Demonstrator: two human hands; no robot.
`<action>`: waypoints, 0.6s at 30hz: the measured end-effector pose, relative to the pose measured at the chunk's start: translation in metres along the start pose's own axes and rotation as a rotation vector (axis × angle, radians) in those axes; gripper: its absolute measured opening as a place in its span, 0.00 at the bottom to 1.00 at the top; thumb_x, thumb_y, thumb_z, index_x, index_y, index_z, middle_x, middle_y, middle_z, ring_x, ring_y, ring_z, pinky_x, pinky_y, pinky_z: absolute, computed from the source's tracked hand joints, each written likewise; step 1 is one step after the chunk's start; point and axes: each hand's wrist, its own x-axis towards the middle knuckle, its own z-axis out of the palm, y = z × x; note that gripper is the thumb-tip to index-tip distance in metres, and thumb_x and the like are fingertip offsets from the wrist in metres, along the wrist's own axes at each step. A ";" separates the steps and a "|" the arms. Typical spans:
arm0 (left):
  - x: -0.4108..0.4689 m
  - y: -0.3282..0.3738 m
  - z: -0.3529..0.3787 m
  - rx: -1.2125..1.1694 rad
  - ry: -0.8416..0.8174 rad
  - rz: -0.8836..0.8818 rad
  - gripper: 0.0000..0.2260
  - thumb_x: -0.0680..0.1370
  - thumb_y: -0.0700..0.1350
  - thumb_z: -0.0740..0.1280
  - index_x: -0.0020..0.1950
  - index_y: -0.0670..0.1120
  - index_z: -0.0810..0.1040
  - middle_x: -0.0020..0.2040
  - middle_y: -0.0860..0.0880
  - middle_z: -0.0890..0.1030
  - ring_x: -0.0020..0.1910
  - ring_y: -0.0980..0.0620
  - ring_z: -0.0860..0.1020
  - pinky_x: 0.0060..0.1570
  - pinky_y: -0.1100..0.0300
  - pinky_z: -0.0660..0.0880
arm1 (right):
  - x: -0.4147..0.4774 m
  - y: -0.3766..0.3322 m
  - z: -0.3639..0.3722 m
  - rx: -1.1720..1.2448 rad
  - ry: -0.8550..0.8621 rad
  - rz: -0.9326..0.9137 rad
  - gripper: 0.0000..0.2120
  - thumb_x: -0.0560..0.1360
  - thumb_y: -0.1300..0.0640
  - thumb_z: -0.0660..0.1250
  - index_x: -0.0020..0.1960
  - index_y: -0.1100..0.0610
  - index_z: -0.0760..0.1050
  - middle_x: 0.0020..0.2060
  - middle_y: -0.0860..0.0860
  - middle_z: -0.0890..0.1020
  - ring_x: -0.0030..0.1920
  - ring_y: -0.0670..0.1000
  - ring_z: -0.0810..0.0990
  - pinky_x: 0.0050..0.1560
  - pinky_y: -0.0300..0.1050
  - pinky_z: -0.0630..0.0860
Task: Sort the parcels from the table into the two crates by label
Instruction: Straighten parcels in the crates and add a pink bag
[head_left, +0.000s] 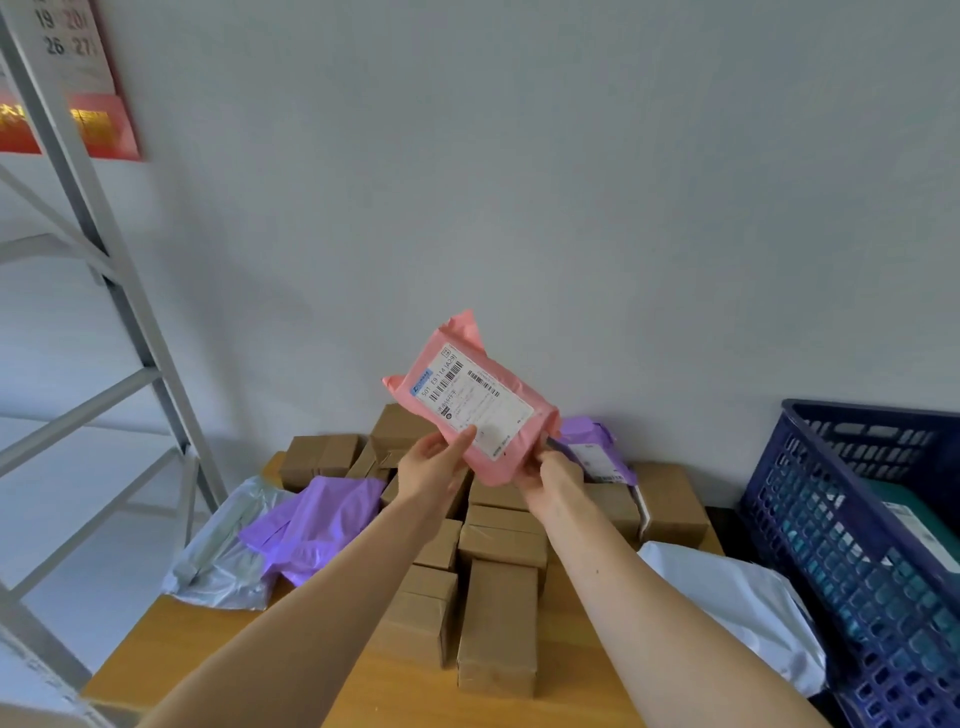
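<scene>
The pink parcel (511, 415) was in the air, above the pile on the table and in front of the pale wall (571, 182). It was tilted, and its white label (470, 400) with barcodes faced the camera. Both hands held it at its lower end. The left hand (434, 467) gripped the lower left edge, with the thumb lying on the label and the other fingers hidden behind the parcel. The right hand (550, 475) was closed round the lower right corner; its back was turned to the camera, so the fingertips could not be seen.

Directly below the parcel, many brown cardboard boxes (498, 623) stood close together on the wooden table (363, 691), some stacked on others. To the left of the boxes lay a purple bag (311, 519), which partly covered a silver bag (223, 551) at the table's edge. Behind the right hand, 1 more purple bag (597, 441) with a label rested on the boxes at the back. On the right part of the table lay a white bag (737, 597).

Just beside the table on the right stood 1 dark blue crate (831, 545) with lattice walls; a teal parcel (914, 514) with a white label lay inside it. On the far left stood a grey metal rack (104, 249), and a red calendar (78, 93) hung on the wall behind it.
</scene>
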 end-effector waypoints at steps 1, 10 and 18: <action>0.001 0.003 -0.001 -0.046 0.023 0.002 0.16 0.72 0.46 0.75 0.57 0.45 0.75 0.53 0.48 0.83 0.50 0.52 0.82 0.40 0.61 0.76 | -0.001 0.001 -0.001 -0.020 -0.007 0.006 0.08 0.82 0.64 0.57 0.56 0.58 0.74 0.42 0.59 0.86 0.42 0.57 0.84 0.44 0.56 0.82; 0.012 0.027 -0.011 -0.241 -0.009 0.037 0.19 0.71 0.35 0.74 0.59 0.39 0.73 0.50 0.44 0.84 0.45 0.48 0.84 0.46 0.53 0.80 | -0.001 0.002 -0.004 -0.311 -0.054 -0.007 0.09 0.79 0.66 0.63 0.58 0.60 0.77 0.52 0.58 0.84 0.52 0.58 0.84 0.56 0.56 0.80; 0.035 0.045 -0.040 0.018 -0.085 0.066 0.18 0.69 0.38 0.77 0.55 0.41 0.74 0.52 0.43 0.84 0.47 0.46 0.84 0.47 0.51 0.80 | -0.003 -0.025 0.001 -0.417 -0.086 -0.231 0.12 0.80 0.64 0.62 0.62 0.60 0.74 0.58 0.58 0.80 0.58 0.56 0.80 0.61 0.52 0.75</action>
